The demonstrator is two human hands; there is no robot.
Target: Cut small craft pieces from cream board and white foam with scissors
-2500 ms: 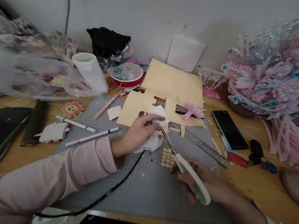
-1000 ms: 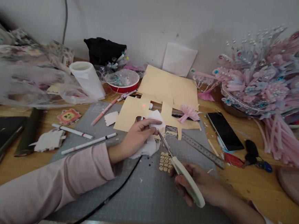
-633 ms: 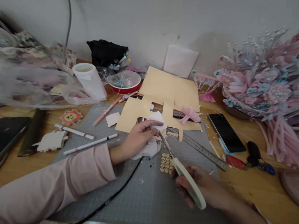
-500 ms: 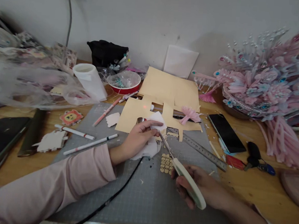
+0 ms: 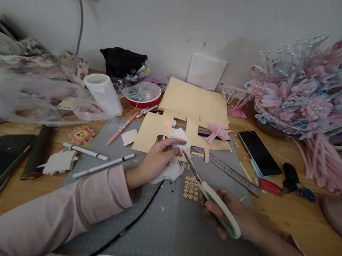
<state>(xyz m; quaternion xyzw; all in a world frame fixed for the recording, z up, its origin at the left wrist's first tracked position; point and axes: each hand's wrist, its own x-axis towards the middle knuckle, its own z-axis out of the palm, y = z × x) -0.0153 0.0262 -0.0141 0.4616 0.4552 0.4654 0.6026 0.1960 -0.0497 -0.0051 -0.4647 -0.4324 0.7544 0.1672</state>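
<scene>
My left hand (image 5: 157, 156) pinches a small white piece of paper (image 5: 180, 135) over the grey cutting mat (image 5: 144, 236). In my right hand (image 5: 226, 211) are white-handled scissors (image 5: 220, 205), their blades pointing up and left toward the paper's edge by my left fingertips. Whether the blades touch the paper I cannot tell. Beneath my left hand lies more crumpled white paper (image 5: 172, 171). Several small round tan pieces (image 5: 191, 188) sit in rows on the mat, just left of the scissors. Tan card with cut-out openings (image 5: 148, 132) lies behind my left hand.
A steel ruler (image 5: 235, 175), a pink tassel bow (image 5: 218, 132) and a phone (image 5: 259, 152) lie to the right. Two white pens (image 5: 104, 165) rest at left. A black cord (image 5: 134, 221) crosses the mat. Pink hair ornaments (image 5: 307, 91) fill a bowl at the right.
My right hand and the scissors have shifted slightly right and down, and the blade tips have drawn a little away from my left fingers. My left hand stays nearly still on the paper.
</scene>
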